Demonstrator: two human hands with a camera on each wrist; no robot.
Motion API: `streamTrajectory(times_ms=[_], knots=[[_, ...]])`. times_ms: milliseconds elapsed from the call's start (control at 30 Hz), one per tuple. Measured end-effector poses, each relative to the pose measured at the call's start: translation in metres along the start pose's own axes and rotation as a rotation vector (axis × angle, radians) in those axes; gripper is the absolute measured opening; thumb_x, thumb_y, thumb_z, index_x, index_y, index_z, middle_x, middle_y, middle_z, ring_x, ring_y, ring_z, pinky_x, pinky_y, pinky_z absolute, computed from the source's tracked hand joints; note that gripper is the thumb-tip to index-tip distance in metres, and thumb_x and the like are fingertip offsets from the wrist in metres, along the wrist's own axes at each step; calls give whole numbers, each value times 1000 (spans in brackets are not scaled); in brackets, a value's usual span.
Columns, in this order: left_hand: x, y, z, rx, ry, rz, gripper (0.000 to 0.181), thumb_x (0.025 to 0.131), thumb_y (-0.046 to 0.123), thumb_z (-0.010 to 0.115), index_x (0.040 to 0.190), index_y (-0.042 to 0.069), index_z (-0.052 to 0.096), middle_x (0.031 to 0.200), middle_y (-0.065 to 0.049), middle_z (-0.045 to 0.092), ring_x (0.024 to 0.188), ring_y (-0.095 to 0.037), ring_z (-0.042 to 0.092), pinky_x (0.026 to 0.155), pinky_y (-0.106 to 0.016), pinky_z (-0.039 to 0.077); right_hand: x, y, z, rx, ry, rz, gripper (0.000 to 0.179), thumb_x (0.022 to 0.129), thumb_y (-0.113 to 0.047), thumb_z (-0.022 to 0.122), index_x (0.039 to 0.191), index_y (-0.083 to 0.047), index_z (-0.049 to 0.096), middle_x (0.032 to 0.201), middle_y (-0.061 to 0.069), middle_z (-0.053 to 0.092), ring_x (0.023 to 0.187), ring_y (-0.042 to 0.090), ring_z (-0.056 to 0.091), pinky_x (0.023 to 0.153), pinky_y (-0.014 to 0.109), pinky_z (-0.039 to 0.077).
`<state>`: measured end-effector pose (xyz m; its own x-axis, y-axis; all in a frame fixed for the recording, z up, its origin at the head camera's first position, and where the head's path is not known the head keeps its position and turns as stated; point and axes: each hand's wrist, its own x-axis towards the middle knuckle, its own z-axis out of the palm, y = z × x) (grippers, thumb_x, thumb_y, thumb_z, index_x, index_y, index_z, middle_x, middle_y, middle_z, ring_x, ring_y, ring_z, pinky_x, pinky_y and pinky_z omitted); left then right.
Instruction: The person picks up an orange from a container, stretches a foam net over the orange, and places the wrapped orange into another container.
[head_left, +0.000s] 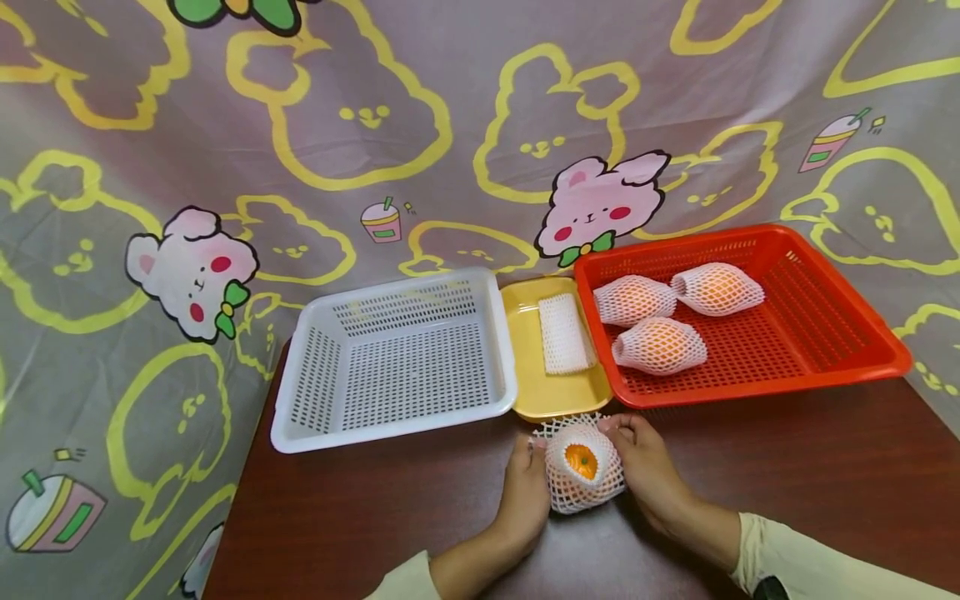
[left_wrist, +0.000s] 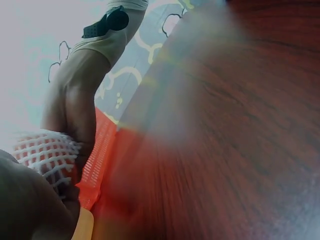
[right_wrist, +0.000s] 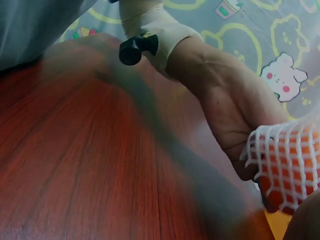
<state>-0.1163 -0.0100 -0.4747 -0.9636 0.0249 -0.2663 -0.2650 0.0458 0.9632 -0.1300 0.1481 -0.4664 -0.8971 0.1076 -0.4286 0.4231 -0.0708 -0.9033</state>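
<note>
An orange (head_left: 581, 461) with a green stem end sits inside a white foam net sleeve (head_left: 566, 500) at the table's front middle. The net's opening frames the top of the fruit, and more loose mesh spreads out behind it. From the left, my left hand (head_left: 525, 492) pinches the net's edge between thumb and fingers. My right hand (head_left: 652, 471) grips the net's far right edge the same way. The left wrist view shows the mesh (left_wrist: 47, 155) stretched between both hands. Orange skin shows through the mesh (right_wrist: 287, 160) in the right wrist view.
Just behind the hands, a yellow tray (head_left: 525, 358) holds flat white foam netting (head_left: 564, 333). A white basket (head_left: 416, 367) stands left of it. The red basket (head_left: 810, 333) on the right holds three net-wrapped oranges (head_left: 660, 345). A patterned cloth (head_left: 450, 125) hangs behind the table.
</note>
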Motion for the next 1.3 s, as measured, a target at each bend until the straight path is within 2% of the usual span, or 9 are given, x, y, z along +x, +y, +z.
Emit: streamTrajectory(times_ms=[167, 267, 467, 600, 767, 933, 1067, 1167, 1300], knots=[[0, -1, 3, -88, 46, 16, 19, 108, 10, 37, 105, 1, 53, 103, -6, 64, 100, -12, 55, 90, -22, 47, -1, -4, 4, 31, -10, -36, 13, 107, -6, 45, 117, 3, 46, 86, -1, 64, 75, 7, 64, 67, 23, 55], [1, -2, 5, -144, 75, 13, 20, 107, 10, 38, 106, -1, 54, 103, -6, 64, 100, -12, 57, 91, -23, 48, -1, -6, 6, 39, -20, -41, 15, 106, -6, 45, 117, 4, 47, 86, -3, 64, 75, 6, 63, 67, 22, 55], [3, 2, 5, -173, 121, 21, 18, 106, 9, 40, 105, -1, 55, 103, -6, 64, 99, -12, 57, 90, -23, 48, -5, -8, 1, 11, -37, -64, 19, 106, -7, 46, 121, 4, 45, 90, -5, 66, 76, 5, 61, 68, 21, 52], [2, 7, 5, -251, 94, 2, 18, 106, 10, 40, 106, -1, 55, 102, -4, 64, 98, -12, 58, 88, -22, 49, -8, -6, -2, -15, -62, -105, 20, 107, -6, 43, 123, 5, 42, 95, -5, 64, 80, 4, 61, 70, 21, 53], [0, 9, 10, -389, 33, -72, 18, 106, 11, 42, 107, 2, 56, 105, -4, 67, 100, -11, 62, 91, -24, 53, -7, 0, 0, 21, -89, -207, 20, 106, -1, 44, 123, 7, 39, 99, -6, 61, 86, 2, 62, 73, 20, 56], [0, 7, 12, -431, 5, -105, 21, 106, 13, 44, 116, -1, 57, 111, -8, 68, 104, -13, 64, 94, -26, 54, -6, 9, -1, 3, -147, -307, 23, 98, 9, 48, 120, 9, 42, 97, -9, 65, 88, 2, 64, 74, 20, 56], [1, 10, 9, -431, 27, -86, 21, 106, 16, 44, 115, 0, 55, 114, -8, 66, 105, -12, 63, 94, -25, 54, -10, 9, -2, -112, -139, -380, 22, 100, 3, 51, 122, 5, 55, 109, -5, 68, 98, -3, 60, 84, 15, 50], [3, 13, 6, -408, 60, -65, 18, 105, 16, 44, 111, 1, 54, 113, -7, 64, 103, -12, 62, 92, -25, 54, -16, 7, -5, -218, -156, -501, 38, 95, 9, 54, 131, -1, 59, 129, 6, 65, 116, -9, 53, 98, 8, 41], [5, 17, 3, -373, 101, -69, 20, 106, 16, 44, 111, 0, 54, 116, -11, 65, 104, -13, 61, 93, -24, 53, -26, 3, -11, -282, -322, -675, 88, 75, 25, 55, 155, -8, 39, 156, 20, 44, 144, -5, 37, 114, 8, 28]])
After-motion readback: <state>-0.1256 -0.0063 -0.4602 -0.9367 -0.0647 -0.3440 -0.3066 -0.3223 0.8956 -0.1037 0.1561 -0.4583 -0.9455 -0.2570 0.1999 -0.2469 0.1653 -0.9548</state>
